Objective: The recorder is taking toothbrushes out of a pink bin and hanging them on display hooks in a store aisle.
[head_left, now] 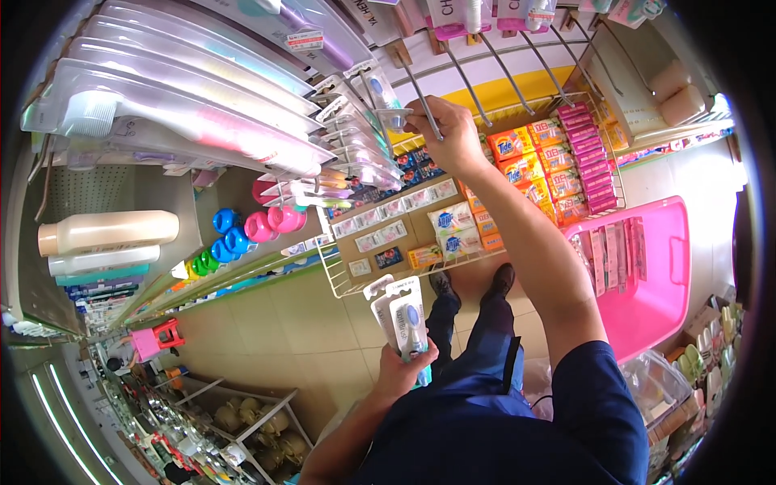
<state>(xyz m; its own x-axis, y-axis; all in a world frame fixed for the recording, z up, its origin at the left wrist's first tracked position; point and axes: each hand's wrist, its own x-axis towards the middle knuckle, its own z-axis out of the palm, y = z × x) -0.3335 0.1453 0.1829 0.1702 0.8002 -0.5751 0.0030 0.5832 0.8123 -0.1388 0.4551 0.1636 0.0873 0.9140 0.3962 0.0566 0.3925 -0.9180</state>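
Observation:
Low in front of my body, my left hand (401,370) is wrapped round the lower part of a few carded toothbrush packs (411,317). The front pack shows a blue-headed brush under clear plastic. My right hand (449,133) reaches up to the display, its fingers pinched at the edge of another toothbrush pack (378,90) beside a metal peg hook (426,109). More blister packs (356,145) hang in a row just left of that hand. The exact grip of the fingertips is partly hidden.
Below the hooks, a white wire basket (356,288) holds orange, yellow and magenta boxed goods. A pink tub (659,279) with long packs stands at right. Large clear brush packages (186,113) jut out at upper left. Bare metal hooks (517,73) project ahead.

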